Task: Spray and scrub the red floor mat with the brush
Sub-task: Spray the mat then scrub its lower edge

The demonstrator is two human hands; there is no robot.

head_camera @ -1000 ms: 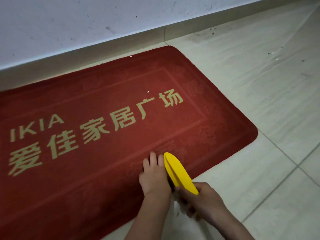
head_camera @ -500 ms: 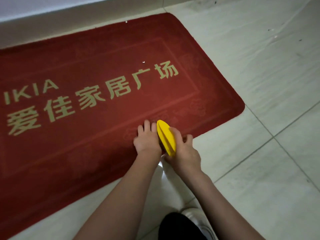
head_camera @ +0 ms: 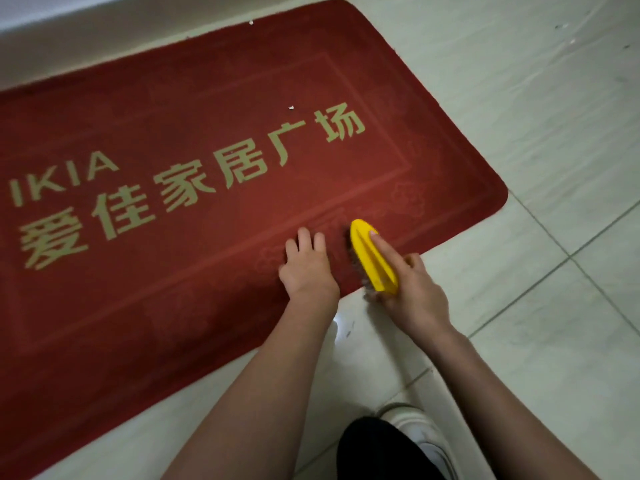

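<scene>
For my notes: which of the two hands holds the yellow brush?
The right hand grips the yellow brush; the left hand lies flat on the red floor mat beside it.

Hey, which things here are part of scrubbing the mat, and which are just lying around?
In the job: red floor mat, yellow brush gripped by the right hand, left hand pressing the mat.
Just there: white shoe, tiled floor.

Bare forearms (head_camera: 277,393), black trouser leg (head_camera: 377,452), white shoe (head_camera: 415,431)
</scene>
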